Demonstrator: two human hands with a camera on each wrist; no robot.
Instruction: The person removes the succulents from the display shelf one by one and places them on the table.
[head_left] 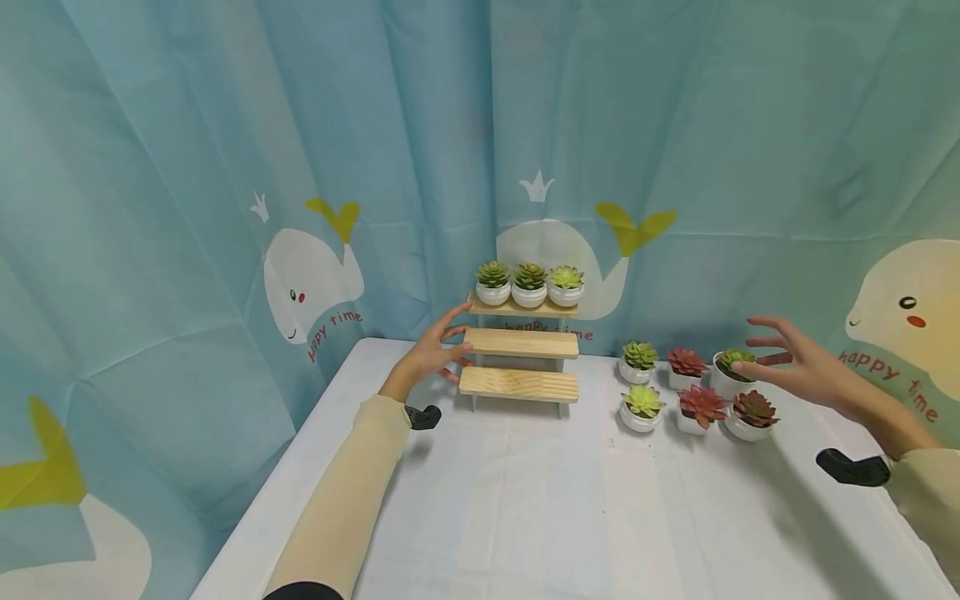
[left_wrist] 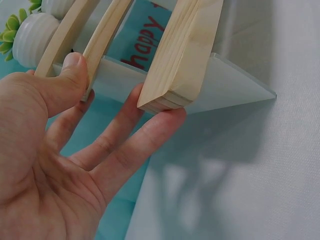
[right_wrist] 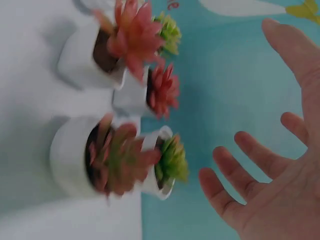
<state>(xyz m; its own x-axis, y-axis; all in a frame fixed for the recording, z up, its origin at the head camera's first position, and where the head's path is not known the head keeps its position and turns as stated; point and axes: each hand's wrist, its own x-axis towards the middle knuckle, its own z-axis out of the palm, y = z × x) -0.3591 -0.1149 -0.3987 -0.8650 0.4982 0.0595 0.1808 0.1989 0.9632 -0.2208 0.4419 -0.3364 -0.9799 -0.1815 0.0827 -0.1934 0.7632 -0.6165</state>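
Note:
A three-tier wooden stand point(head_left: 519, 383) with clear side panels stands at the back of the table. On its top tier sit three potted green succulents, the middle one point(head_left: 530, 278) darker than the light one point(head_left: 566, 279) beside it. My left hand point(head_left: 430, 350) is at the stand's left end, fingers spread; in the left wrist view its thumb lies against the middle tier point(left_wrist: 107, 37) and fingertips touch the end of the lowest tier point(left_wrist: 182, 55). My right hand point(head_left: 806, 367) hovers, fingers apart and holding nothing, by a green succulent in a white pot point(head_left: 727, 383).
Right of the stand, several more potted succulents are grouped: green ones point(head_left: 639, 357) point(head_left: 642, 402), red ones point(head_left: 686, 362) point(head_left: 701, 408) and a dark reddish one point(head_left: 752, 412). A whale-print curtain point(head_left: 420, 125) hangs behind the white table point(head_left: 525, 500).

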